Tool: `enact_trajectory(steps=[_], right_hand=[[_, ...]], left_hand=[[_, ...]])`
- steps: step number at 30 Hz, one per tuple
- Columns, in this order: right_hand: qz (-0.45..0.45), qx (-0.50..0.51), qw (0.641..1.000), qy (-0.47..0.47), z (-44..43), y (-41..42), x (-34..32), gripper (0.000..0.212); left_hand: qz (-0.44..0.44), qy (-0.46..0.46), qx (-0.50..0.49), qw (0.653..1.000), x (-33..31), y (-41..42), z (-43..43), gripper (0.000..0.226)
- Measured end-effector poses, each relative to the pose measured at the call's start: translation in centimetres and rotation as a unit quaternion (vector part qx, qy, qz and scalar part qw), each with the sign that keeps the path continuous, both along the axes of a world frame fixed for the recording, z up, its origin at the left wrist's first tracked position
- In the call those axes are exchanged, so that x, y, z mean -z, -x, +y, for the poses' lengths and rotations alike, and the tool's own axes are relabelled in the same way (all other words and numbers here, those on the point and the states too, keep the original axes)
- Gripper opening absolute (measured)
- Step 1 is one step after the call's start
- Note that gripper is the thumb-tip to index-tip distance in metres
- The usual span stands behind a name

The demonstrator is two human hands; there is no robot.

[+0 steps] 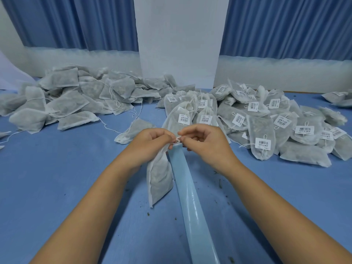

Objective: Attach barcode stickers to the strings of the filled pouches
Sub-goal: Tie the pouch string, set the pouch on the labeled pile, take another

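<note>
Over at right, piled pouches point(261, 128) bear barcode stickers point(262, 143), characters illegible.

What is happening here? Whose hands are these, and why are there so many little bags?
There is no machine here, just a person. The picture comes from a camera worn on their head, looking down, so you see their own two arms. The left hand grips the top of a filled white bag, and the right hand pinches its thin string. Under them is a blue table with a long shiny pale-blue strip on it. On the left lies a heap of bags with no labels. On the right lies another heap whose bags carry white barcode stickers. I cannot tell whether a sticker is between the fingers.
</note>
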State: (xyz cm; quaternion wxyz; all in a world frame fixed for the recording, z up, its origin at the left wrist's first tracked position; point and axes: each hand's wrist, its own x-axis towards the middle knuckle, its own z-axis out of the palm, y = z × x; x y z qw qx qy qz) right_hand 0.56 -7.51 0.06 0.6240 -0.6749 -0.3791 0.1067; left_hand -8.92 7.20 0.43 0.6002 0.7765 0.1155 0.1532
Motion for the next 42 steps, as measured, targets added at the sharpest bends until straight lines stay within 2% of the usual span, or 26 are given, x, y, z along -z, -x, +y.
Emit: enact_trajectory(steps=[5, 12, 17, 20, 22, 25, 29, 33, 37, 42], right_hand=[[-0.044, 0.011, 0.999, -0.012, 0.04, 0.01, 0.06, 0.026], [-0.039, 0.016, 0.999, 0.011, 0.14, 0.24, 0.09, 0.027], [-0.038, -0.005, 0.999, 0.0, 0.04, 0.35, 0.11, 0.008], [-0.037, -0.002, 0.999, 0.0, 0.04, 0.21, 0.26, 0.004], [-0.037, 0.005, 0.999, -0.003, -0.01, 0.05, 0.27, 0.007], [-0.035, 0.001, 0.999, -0.008, 0.0, -0.05, 0.22, 0.012], [-0.029, -0.002, 0.999, -0.015, 0.11, -0.02, 0.14, 0.02], [-0.013, 0.008, 1.0, -0.026, 0.17, -0.08, 0.05, 0.018], [0.093, 0.019, 0.993, -0.066, 0.43, -0.18, 0.01, 0.013], [0.163, 0.028, 0.983, -0.078, 0.66, -0.03, -0.15, 0.012]], left_hand=[[0.008, 0.05, -0.001, 0.999, 0.12, -0.21, 0.2, 0.02], [0.015, 0.081, 0.015, 0.996, 0.16, -0.23, 0.32, 0.018], [0.008, 0.081, 0.007, 0.997, 0.07, -0.28, 0.22, 0.032], [0.01, 0.084, 0.013, 0.996, 0.1, -0.24, 0.26, 0.024], [0.015, 0.063, 0.025, 0.998, 0.17, -0.14, 0.35, 0.013], [0.034, 0.026, 0.048, 0.998, 0.14, 0.03, 0.4, 0.027], [0.039, -0.053, 0.033, 0.997, 0.21, 0.17, 0.25, 0.006], [0.018, -0.072, 0.018, 0.997, 0.25, 0.17, 0.27, 0.017], [-0.01, -0.09, 0.025, 0.996, 0.4, 0.08, 0.05, 0.018], [-0.065, -0.191, 0.016, 0.979, 0.51, 0.09, -0.56, 0.012]])
